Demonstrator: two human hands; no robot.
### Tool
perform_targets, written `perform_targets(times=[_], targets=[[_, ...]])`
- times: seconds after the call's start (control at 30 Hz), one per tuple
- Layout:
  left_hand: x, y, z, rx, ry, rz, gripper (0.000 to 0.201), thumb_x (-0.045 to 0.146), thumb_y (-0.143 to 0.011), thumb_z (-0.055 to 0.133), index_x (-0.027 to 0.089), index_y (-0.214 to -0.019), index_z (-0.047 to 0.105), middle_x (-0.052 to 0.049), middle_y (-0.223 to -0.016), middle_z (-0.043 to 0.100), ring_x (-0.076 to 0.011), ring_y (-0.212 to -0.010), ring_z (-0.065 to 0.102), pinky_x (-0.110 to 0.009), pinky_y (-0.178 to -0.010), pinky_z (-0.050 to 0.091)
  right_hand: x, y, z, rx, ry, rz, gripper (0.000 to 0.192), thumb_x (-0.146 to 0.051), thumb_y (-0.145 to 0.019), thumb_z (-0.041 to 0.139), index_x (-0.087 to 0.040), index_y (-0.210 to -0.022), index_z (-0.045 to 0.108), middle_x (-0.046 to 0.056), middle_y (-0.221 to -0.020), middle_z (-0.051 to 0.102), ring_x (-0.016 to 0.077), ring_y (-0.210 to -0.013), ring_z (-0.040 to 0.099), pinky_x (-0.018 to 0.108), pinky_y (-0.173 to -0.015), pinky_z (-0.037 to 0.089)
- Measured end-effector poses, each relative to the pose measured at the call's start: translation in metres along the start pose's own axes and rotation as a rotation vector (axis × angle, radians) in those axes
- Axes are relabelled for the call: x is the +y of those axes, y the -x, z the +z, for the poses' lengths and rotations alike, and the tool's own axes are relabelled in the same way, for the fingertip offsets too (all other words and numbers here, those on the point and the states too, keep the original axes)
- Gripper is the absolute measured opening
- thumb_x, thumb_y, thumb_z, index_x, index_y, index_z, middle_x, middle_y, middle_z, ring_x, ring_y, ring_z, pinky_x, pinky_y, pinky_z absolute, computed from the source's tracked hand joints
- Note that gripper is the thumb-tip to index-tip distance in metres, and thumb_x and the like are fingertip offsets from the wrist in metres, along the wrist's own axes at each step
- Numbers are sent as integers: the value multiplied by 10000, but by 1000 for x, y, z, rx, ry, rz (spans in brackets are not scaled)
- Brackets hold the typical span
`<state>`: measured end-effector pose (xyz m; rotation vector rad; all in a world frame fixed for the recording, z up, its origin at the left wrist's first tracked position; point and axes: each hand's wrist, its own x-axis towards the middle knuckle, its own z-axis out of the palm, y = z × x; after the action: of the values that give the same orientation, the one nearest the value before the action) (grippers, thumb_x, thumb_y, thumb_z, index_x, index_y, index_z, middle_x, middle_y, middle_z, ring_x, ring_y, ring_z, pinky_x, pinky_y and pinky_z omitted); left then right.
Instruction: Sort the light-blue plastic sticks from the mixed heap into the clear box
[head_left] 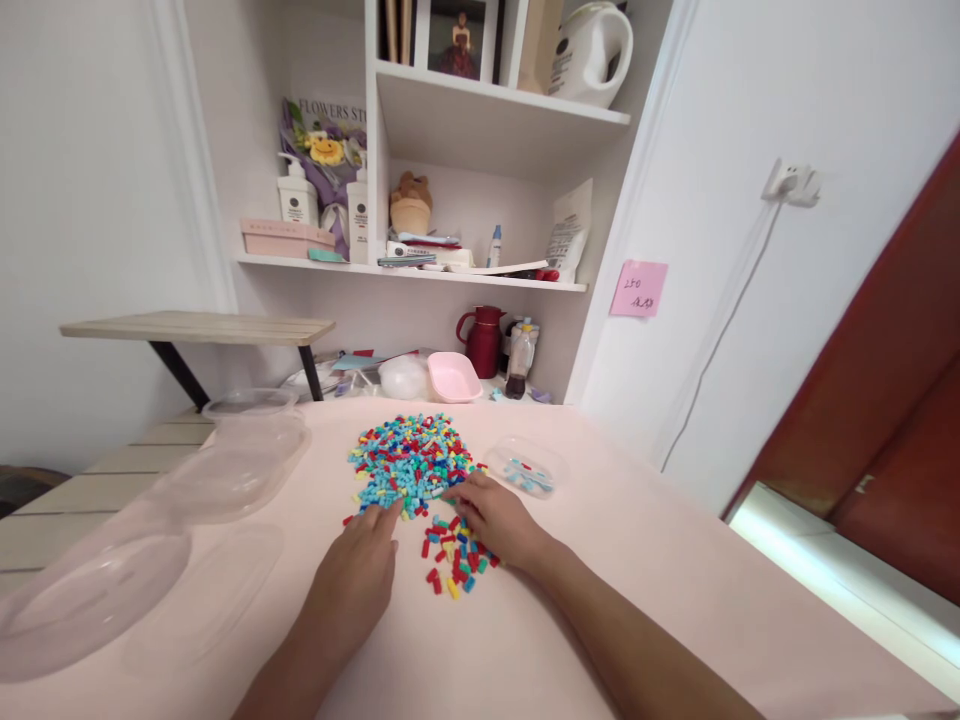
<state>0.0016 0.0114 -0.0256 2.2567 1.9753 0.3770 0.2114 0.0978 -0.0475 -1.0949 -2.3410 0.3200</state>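
Observation:
A pile of small coloured beads (409, 462) in blue, red, yellow and green lies on the pale pink table (600, 560). My left hand (360, 575) rests palm down at the pile's near left edge, one finger extended into the beads. My right hand (491, 515) lies at the pile's near right edge, fingertips touching beads. A smaller scatter of beads (454, 560) sits between my two hands. A clear plastic dish (525, 468) with a few blue beads stands just right of the pile. Whether either hand pinches a bead is not visible.
Several clear plastic containers and lids (225, 465) lie at the table's left. Behind the table stand a pink tub (454, 378), a red jug (484, 340) and a bottle (517, 362) under white shelves (487, 110). A pink note (638, 289) hangs on the right wall.

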Motion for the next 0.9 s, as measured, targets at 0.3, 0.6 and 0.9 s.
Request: perform_targets(times=[0.3,0.6,0.9], targets=[[-8,-2,9,17,2,54,511,157,-910,267,250,-1365,479,-89,-1237,543,-214,-1116,519,-345,-941,418,0,2,-12,5,-228,29,246,-74,-825,497,-214,-862,697,27,-938,637,153,-904,583,260,-825,435],[-9,-2,11,26,9,73,504,178,-917,254,217,-1371,469,-101,-1211,545,-225,-1086,522,-375,-939,417,11,1,-5,174,-77,225,359,-117,-824,469,-238,-1106,656,43,-986,634,176,-904,564,273,-810,406],[-7,0,9,12,0,74,480,163,-912,293,228,-1332,514,-94,-1212,547,-221,-1081,527,-349,-920,422,7,2,-5,83,103,284,465,-141,-844,451,-329,-1245,594,37,-1048,600,176,-910,572,246,-747,387]])
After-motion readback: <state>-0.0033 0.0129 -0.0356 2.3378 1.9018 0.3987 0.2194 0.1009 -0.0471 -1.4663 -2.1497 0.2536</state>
